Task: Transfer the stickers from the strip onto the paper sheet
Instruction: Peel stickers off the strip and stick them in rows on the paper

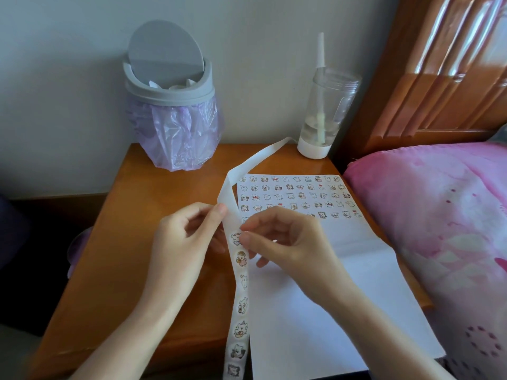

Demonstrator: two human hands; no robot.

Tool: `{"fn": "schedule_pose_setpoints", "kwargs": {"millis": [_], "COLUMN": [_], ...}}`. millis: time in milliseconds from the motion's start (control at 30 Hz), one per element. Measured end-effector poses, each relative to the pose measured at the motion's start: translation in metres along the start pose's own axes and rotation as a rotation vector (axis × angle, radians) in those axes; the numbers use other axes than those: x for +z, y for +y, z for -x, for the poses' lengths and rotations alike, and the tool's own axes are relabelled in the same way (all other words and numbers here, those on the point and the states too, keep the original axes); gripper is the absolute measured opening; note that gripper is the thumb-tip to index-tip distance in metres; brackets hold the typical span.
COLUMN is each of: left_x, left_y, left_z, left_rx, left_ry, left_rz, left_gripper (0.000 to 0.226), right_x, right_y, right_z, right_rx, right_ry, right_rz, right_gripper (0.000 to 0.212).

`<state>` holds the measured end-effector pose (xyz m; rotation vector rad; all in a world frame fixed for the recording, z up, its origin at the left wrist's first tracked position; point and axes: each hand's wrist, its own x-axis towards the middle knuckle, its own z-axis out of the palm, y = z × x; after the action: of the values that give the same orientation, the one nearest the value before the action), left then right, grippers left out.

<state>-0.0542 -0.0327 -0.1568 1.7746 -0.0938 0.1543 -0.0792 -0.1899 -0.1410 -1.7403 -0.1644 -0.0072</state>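
Head view: the left hand (186,242) pinches the strip (241,305) by its left edge, thumb against curled fingers, above the middle of the table (142,215). The right hand (288,242) has thumb and forefinger closed on the right rim of the topmost sticker (235,239); I cannot tell whether it has lifted.

The bare backing trails toward the far right corner, and the loaded part hangs past the near edge. The paper sheet (315,297) lies along the table's right side, with rows of placed stickers (296,197) at its far end.

To do this well, the left hand should likely keep the backing taut and bent away. The right should peel slowly by the rim only, then aim for the unfinished last row, partly hidden by that hand.
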Motion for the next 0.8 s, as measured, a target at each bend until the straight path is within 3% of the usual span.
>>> {"fn": "schedule_pose_setpoints", "kwargs": {"millis": [267, 400, 800], "left_x": [0.0039, 0.0038, 0.0026], "left_y": [0.0070, 0.0054, 0.0046], "left_z": [-0.0004, -0.0002, 0.0017], "left_rx": [-0.149, -0.093, -0.022], "left_ry": [-0.078, -0.173, -0.180], "left_rz": [0.238, 0.192, 0.117], "left_gripper": [0.037, 0.028, 0.022], "right_x": [0.0007, -0.0004, -0.0017], "right_y": [0.0033, 0.0048, 0.0057], "right_z": [-0.0022, -0.0025, -0.0030], "right_rx": [0.015, 0.004, 0.010], "right_ry": [0.071, 0.085, 0.116], "right_rz": [-0.014, -0.001, 0.129], "right_gripper": [0.011, 0.009, 0.010]}}
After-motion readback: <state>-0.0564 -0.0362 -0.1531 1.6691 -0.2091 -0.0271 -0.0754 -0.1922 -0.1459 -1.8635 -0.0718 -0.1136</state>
